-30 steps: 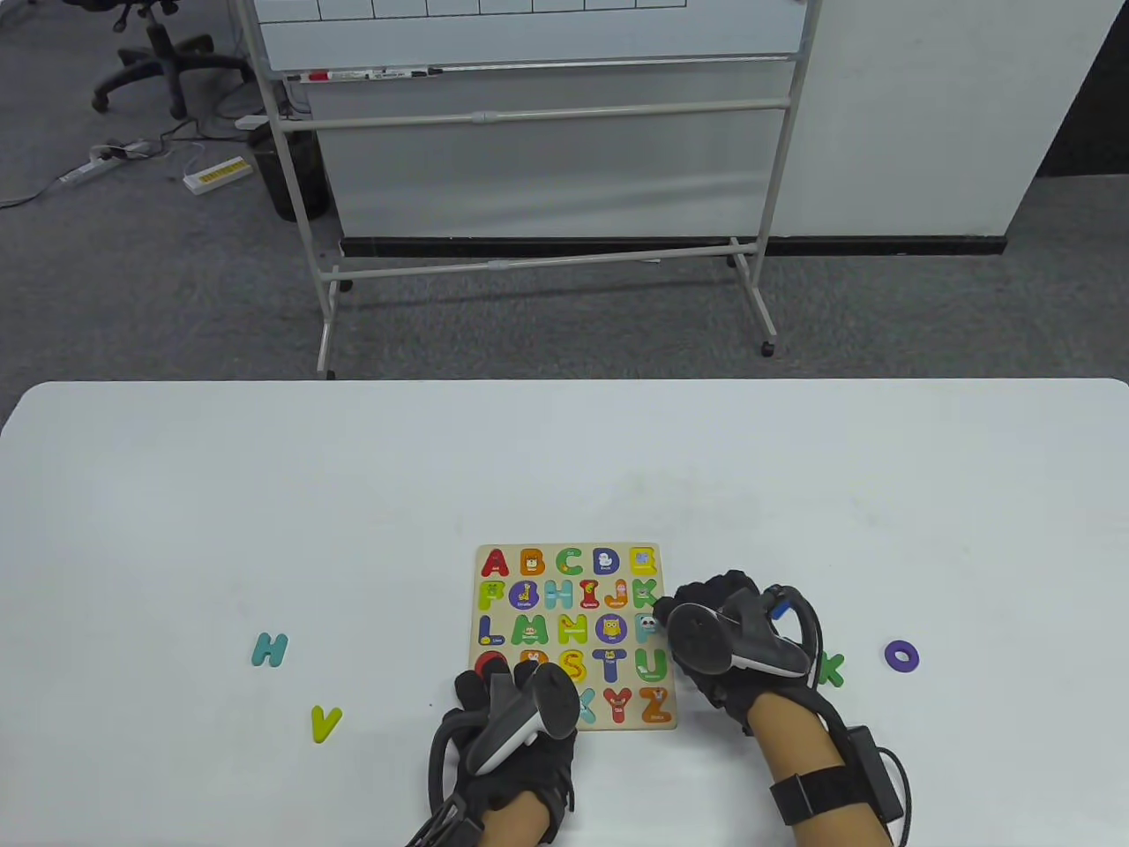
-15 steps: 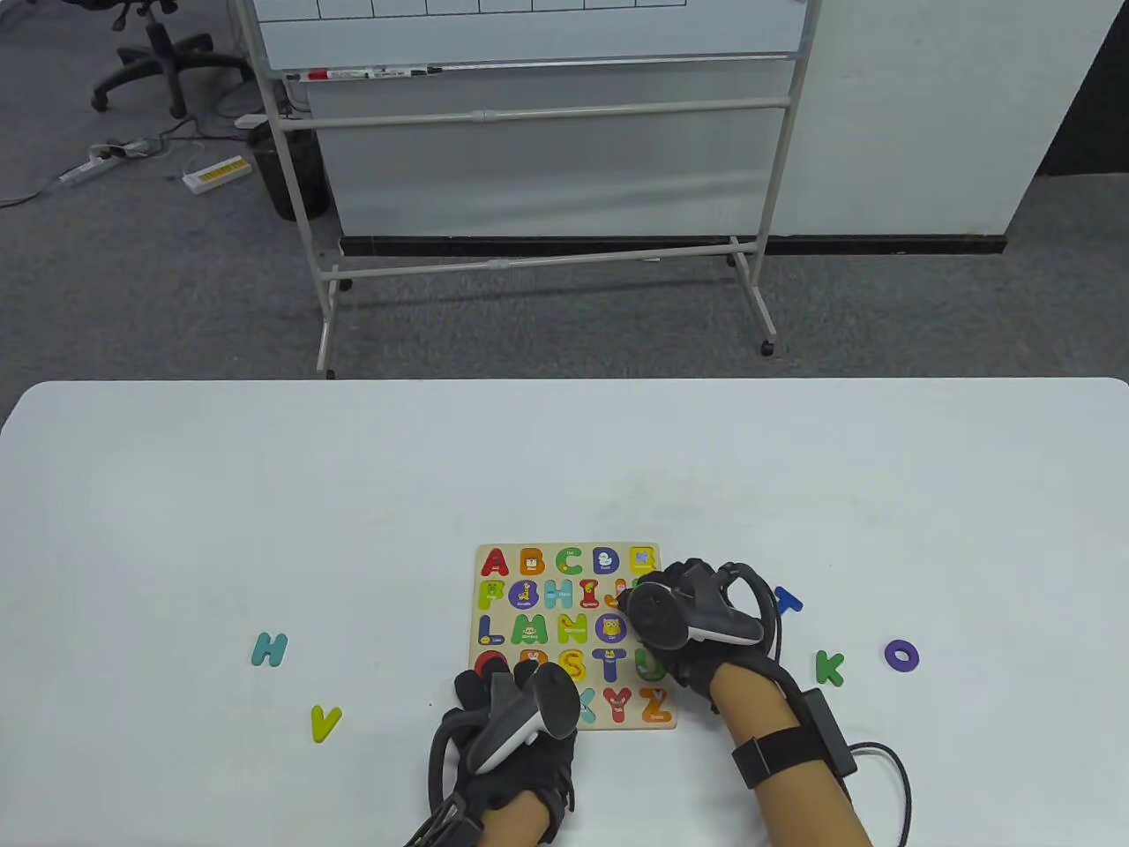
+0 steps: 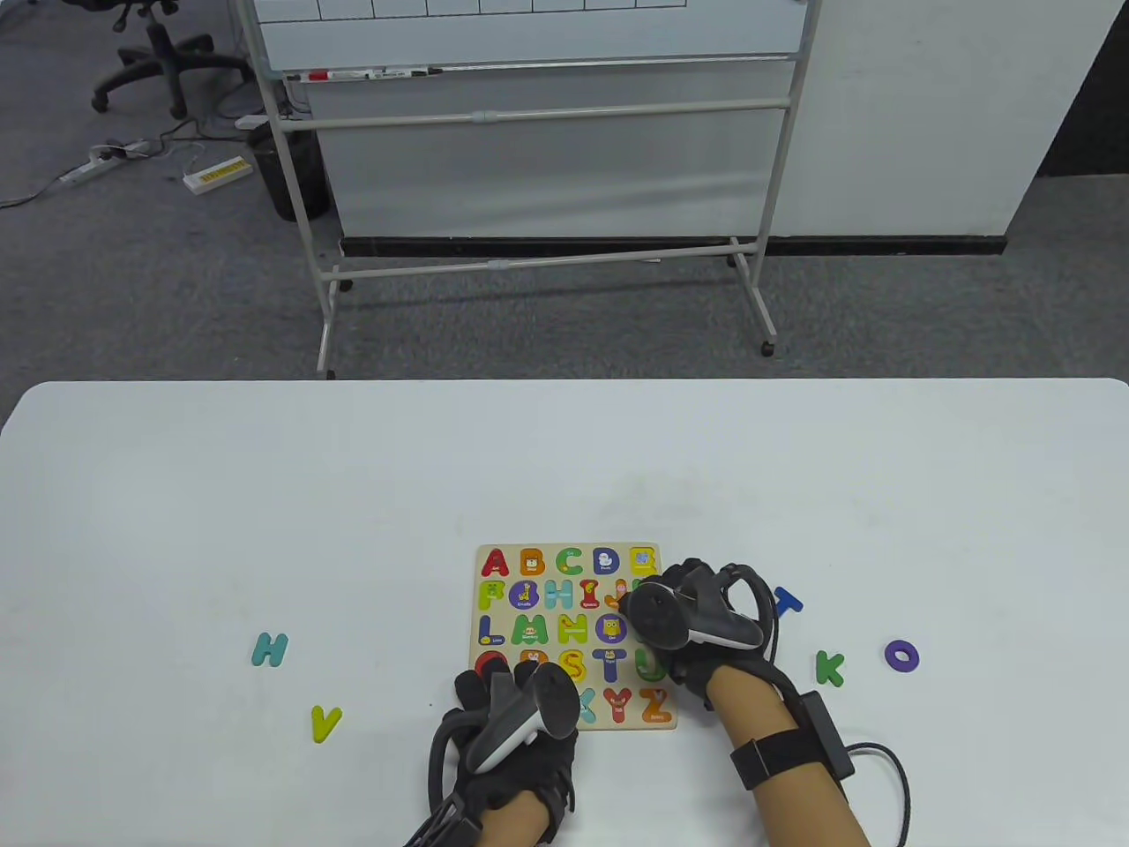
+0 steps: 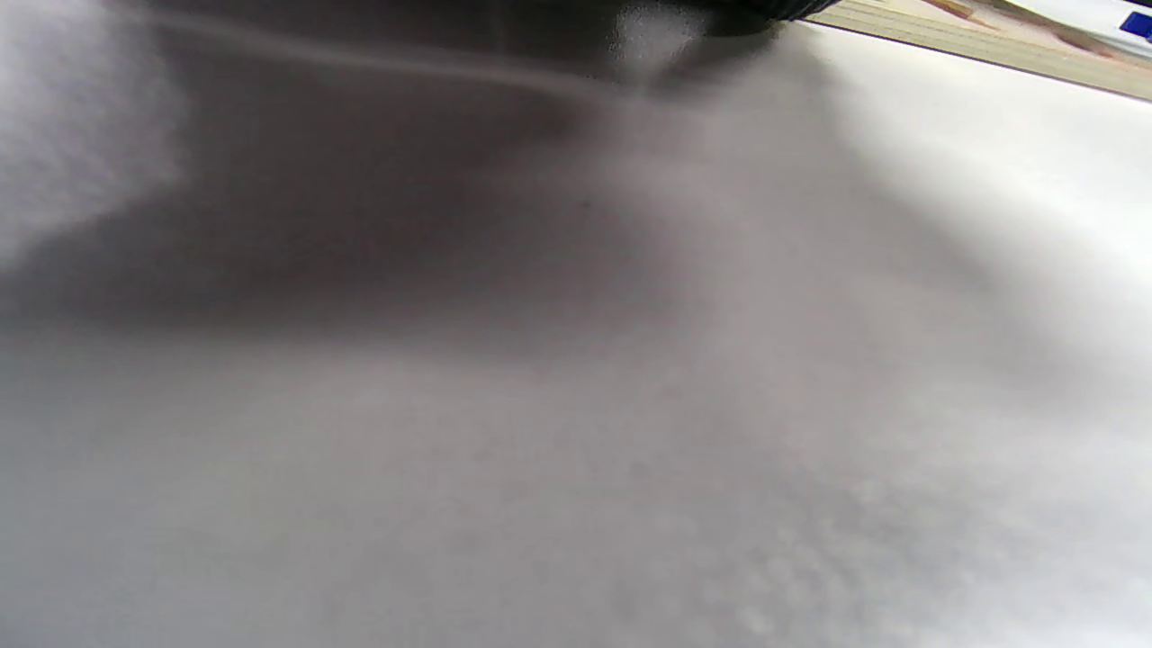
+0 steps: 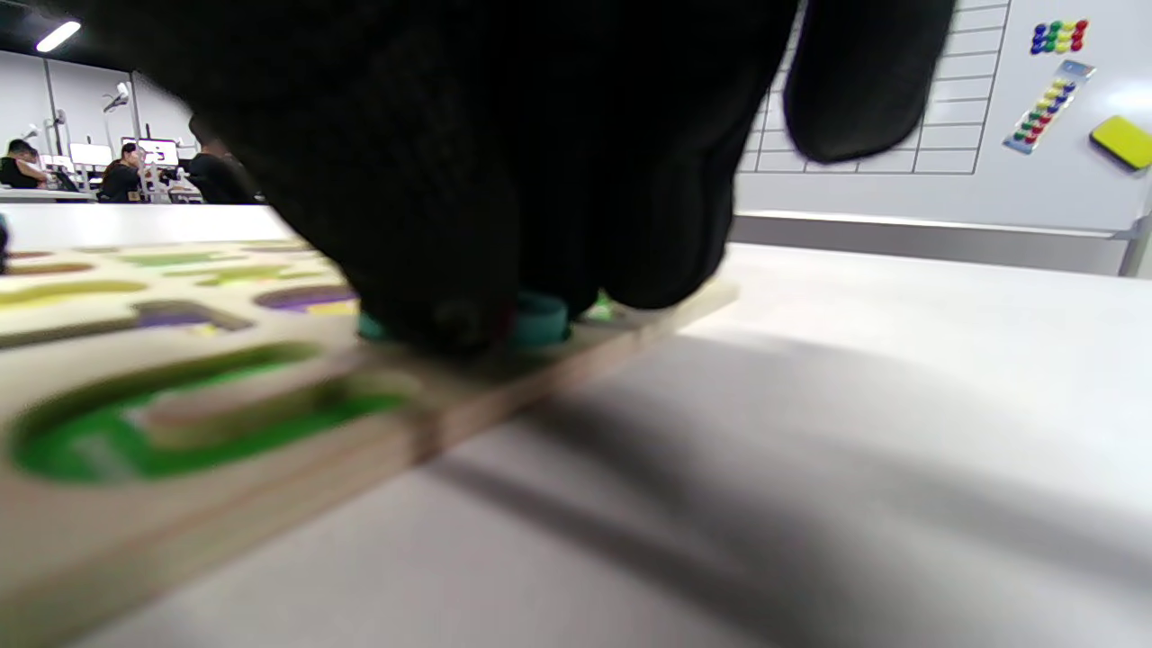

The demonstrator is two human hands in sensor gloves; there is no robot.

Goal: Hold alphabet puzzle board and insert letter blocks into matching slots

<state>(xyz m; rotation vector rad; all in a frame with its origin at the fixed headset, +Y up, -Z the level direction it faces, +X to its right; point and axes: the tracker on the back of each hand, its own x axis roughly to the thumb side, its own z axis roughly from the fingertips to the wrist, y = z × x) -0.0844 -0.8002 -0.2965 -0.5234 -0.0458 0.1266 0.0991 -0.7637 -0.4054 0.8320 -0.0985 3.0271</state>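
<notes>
The wooden alphabet puzzle board (image 3: pixel 549 618) lies flat on the white table, most slots filled with coloured letters. My left hand (image 3: pixel 499 690) rests on the board's near left corner and holds it down. My right hand (image 3: pixel 675 618) is over the board's right side. In the right wrist view its fingers (image 5: pixel 504 180) press a teal letter block (image 5: pixel 543 320) onto the board (image 5: pixel 270 423), beside an empty green slot (image 5: pixel 135 432). The left wrist view shows only the table and a strip of board edge (image 4: pixel 990 49).
Loose letters lie on the table: a teal H (image 3: pixel 270 649) and a yellow-green V (image 3: pixel 325 723) on the left, and a blue T (image 3: pixel 788 602), a green K (image 3: pixel 829 668) and a purple O (image 3: pixel 901 655) on the right. A whiteboard stand (image 3: pixel 538 176) is beyond the far edge.
My right hand moved left from beside the board onto its right side, uncovering the blue T and covering the slot beside the O. Over the last half second it barely shifted. My left hand stayed.
</notes>
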